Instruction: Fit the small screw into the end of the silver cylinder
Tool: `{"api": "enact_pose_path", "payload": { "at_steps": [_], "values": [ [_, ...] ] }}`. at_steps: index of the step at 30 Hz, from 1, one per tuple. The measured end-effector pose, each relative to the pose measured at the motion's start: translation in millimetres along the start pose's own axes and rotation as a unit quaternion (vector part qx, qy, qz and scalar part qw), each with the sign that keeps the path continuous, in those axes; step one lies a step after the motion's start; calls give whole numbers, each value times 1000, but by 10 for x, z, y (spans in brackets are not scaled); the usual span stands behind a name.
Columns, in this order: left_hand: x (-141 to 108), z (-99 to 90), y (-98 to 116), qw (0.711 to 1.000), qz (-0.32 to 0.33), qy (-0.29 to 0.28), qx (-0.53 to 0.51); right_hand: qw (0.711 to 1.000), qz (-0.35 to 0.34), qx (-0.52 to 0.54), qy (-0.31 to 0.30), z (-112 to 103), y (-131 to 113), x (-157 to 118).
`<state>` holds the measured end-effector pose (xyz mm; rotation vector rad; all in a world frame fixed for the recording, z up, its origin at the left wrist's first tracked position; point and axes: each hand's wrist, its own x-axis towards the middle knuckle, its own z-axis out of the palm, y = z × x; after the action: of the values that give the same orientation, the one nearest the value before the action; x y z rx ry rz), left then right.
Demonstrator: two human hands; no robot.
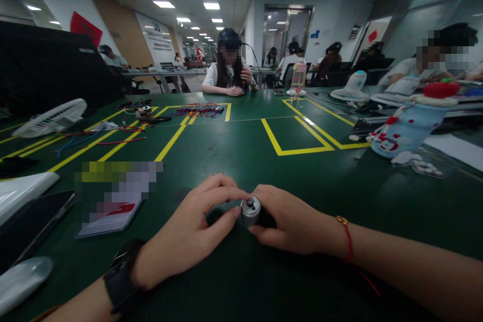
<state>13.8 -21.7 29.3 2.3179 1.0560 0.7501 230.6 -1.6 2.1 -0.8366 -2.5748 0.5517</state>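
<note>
A small silver cylindrical motor (249, 214) stands upright just above the green table, or on it; I cannot tell which. Its round end face with a short shaft points up. My right hand (289, 219) is closed around its right side, hiding part of the body. From the left, my left hand (199, 221) reaches in, index fingertip at the rim of the top face and thumb tip against the side. Thumb and index finger form a loose pinch at the motor, while the other fingers are curled behind.
A phone-like flat item (113, 216), a white mouse (24, 282) and wires (121, 135) lie left. A blue cup (409, 128) stands right, near fans (350, 88). Yellow tape (305, 152) marks the green table (222, 146). A person (228, 68) sits opposite.
</note>
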Motion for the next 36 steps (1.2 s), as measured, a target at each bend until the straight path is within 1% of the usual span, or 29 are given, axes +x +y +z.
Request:
{"api": "enact_pose_path", "payload": {
  "at_steps": [6,9,11,14,17,18,21,26,36],
  "values": [
    [-37,-20,-1,1000,0,0,-2,1000,2,5,-5,-4,5,-4],
    [-58,-19,-24,1000,4,12,-5,1000,5,12,-6,-11,-1,-4],
    [-63,-12,-67,1000,-4,26,-6,1000,9,15,-7,-14,-4,-2],
    [-51,4,-178,998,-46,42,-11,1000,11,20,-8,-14,-3,3],
    [-22,12,-301,993,-111,23,-17,1000,13,22,-9,-13,-1,5],
    [-13,11,-332,992,-124,15,-23,1000,13,23,-8,-14,-1,4],
    [3,0,-379,987,-151,17,-44,1000,13,23,-3,-22,-6,-3],
    [-7,-3,-377,987,-146,18,-57,1000,15,26,-1,-29,-8,-11],
    [-22,9,-391,992,-117,5,-37,1000,23,17,-10,-26,-3,-15]
  ]
}}
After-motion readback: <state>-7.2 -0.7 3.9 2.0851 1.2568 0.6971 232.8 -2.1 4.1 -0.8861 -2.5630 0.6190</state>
